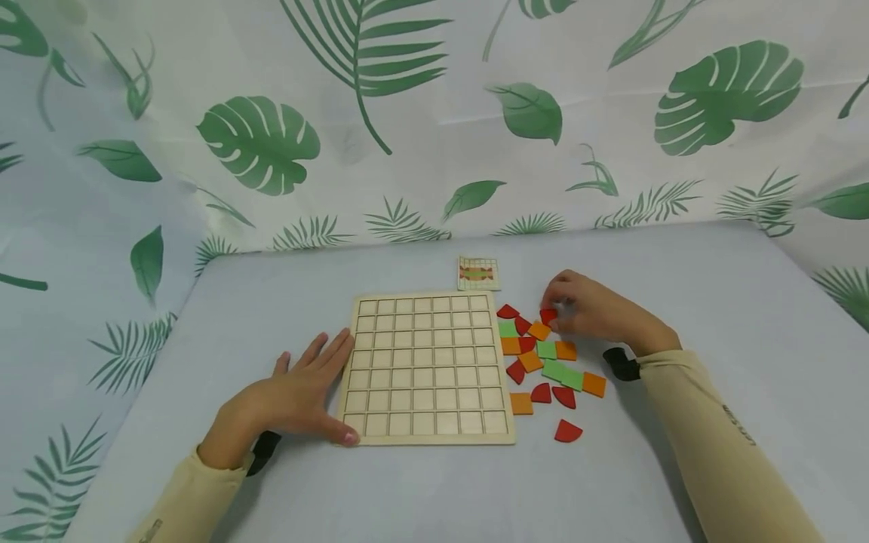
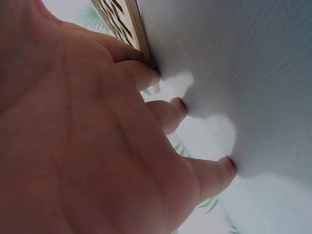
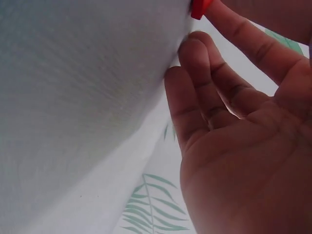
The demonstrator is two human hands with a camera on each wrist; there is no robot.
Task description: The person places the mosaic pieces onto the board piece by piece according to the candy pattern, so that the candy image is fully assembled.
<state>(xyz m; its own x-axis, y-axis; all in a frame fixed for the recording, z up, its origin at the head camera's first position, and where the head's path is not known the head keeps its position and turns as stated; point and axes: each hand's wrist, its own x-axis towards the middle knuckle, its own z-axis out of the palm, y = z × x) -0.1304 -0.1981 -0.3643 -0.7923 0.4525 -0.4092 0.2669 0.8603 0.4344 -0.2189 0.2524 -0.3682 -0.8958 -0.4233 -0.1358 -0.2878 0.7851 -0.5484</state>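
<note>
Board: I take the bare wooden grid board (image 1: 424,358) as my landmark; every square on it is unfilled.
Tile in hand: a red quarter-circle tile (image 1: 548,317), right of the board, past the far end of the loose pile.
Right grip: my right hand (image 1: 597,311) pinches that tile between thumb and forefinger; I cannot tell whether it is fully off the tablecloth (image 1: 733,294).
Left grip: my left hand (image 1: 292,396) holds nothing, its fingers spread against the board's left edge, thumb at the near left corner.
Doing it well: I judge this pinch wants only light pressure near the tile's rim, then a straight lift, so the orange square tiles (image 1: 521,403) and green square tiles (image 1: 547,349) beside the board don't get dragged. Noting which way the curve faces should save turning it later.
Steadying: the left hand should brace the board gently, without pushing it rightward into the pile.
Right pose: forearm angled in from the board's near right, remaining fingers bent, tips close to the cloth.
Pattern card (image 1: 478,274): just beyond the board's far right corner, unobstructed.
</note>
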